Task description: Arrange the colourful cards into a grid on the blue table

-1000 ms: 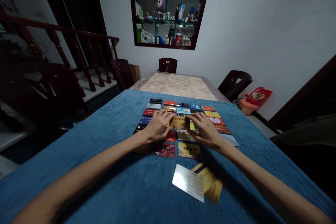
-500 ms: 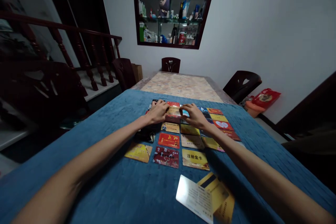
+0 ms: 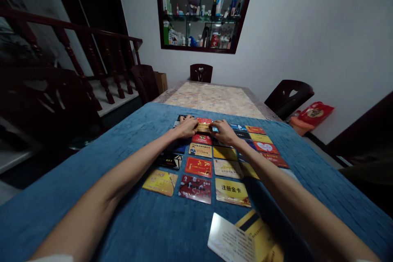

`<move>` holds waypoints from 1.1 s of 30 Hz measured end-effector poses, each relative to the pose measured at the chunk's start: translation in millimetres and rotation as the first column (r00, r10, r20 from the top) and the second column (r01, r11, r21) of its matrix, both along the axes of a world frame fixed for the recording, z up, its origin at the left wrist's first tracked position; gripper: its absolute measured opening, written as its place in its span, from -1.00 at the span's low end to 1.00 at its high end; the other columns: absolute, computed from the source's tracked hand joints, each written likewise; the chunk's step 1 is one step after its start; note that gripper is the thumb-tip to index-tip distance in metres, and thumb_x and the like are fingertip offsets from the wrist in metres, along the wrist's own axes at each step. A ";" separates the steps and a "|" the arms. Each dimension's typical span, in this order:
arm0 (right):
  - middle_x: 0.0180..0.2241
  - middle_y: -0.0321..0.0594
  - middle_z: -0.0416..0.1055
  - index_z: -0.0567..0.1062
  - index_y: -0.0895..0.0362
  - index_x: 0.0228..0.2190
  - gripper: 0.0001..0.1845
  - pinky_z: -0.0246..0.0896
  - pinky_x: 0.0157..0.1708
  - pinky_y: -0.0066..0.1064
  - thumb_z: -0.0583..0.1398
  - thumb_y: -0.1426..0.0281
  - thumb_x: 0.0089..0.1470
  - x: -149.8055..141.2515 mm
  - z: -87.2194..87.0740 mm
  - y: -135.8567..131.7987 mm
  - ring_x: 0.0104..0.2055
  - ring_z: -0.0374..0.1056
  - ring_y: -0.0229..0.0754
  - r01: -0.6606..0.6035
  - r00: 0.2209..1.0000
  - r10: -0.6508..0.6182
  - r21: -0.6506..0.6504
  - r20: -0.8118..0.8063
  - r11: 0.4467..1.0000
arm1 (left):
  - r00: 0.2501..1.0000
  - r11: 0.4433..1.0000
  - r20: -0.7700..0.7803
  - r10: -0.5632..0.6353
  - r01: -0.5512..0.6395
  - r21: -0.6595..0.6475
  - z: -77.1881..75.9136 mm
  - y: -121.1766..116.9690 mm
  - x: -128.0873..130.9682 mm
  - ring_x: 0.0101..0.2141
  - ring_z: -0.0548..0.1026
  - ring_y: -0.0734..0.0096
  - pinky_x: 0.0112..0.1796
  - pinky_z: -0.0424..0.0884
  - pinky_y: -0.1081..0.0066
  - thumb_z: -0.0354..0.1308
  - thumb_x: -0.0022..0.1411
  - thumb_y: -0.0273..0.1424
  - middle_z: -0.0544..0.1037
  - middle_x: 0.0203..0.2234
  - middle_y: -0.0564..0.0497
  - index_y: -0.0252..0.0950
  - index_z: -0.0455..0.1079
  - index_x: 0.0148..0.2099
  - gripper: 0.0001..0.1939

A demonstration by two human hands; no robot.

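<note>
Gold card (image 3: 203, 127) near the far end of the card grid (image 3: 198, 167) on the blue cloth (image 3: 138, 229), just nearer than a red card (image 3: 204, 120); left hand (image 3: 186, 127) and right hand (image 3: 225, 132) grasp its opposite ends with curled fingers (image 3: 194, 123).

A blue cloth (image 3: 123, 208) on the table (image 3: 215, 94) carries rows of cards (image 3: 199, 166).

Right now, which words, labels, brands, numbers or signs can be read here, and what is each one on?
"注册金卡": on the gold card in the nearest row.
"VIP": on the tan card with the small blue figure.
Too small or blurred to read surely: the print on the white card, the dark red card, the remaining cards, and the red bag.
</note>
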State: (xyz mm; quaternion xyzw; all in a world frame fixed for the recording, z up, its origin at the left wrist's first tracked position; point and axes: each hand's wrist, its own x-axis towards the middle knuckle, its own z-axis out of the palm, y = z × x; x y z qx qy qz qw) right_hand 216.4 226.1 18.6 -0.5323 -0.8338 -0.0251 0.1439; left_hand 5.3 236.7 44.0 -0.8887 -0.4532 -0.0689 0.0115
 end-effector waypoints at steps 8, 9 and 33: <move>-0.07 -0.08 0.52 0.57 0.12 -0.19 -0.78 0.05 -0.08 -0.30 0.19 0.44 0.11 -2.3 -2.0 8.2 -0.08 0.32 -0.03 0.034 0.998 -0.032 -0.047 0.057 0.998 | 0.999 1.000 -0.034 0.005 -0.006 -0.022 -4.0 10.2 2.8 0.05 0.29 -0.02 -0.02 0.22 -0.02 0.06 0.19 -0.45 0.51 -0.04 -0.15 -0.27 0.43 -0.14 -0.80; -0.07 -0.08 0.52 0.57 0.11 -0.18 -0.78 0.06 -0.09 -0.30 0.20 0.43 0.11 -2.9 -1.6 8.3 -0.08 0.32 -0.02 0.038 0.997 -0.035 -0.051 0.063 0.998 | 0.999 1.000 -0.038 0.007 -0.008 -0.024 -4.2 11.2 2.7 0.05 0.29 -0.02 -0.02 0.22 -0.01 0.06 0.19 -0.44 0.51 -0.04 -0.15 -0.26 0.43 -0.14 -0.80; -0.07 0.00 0.51 0.59 0.11 -0.14 -0.72 0.13 -0.17 -0.25 0.16 0.34 0.16 -6.6 0.2 9.0 -0.05 0.29 0.12 0.083 0.989 -0.073 -0.072 0.129 0.994 | 0.996 0.999 -0.075 -0.049 0.050 0.007 -7.6 16.1 7.8 0.07 0.25 -0.03 0.01 0.18 -0.06 0.03 0.14 -0.47 0.45 -0.02 -0.20 -0.30 0.48 -0.23 -0.79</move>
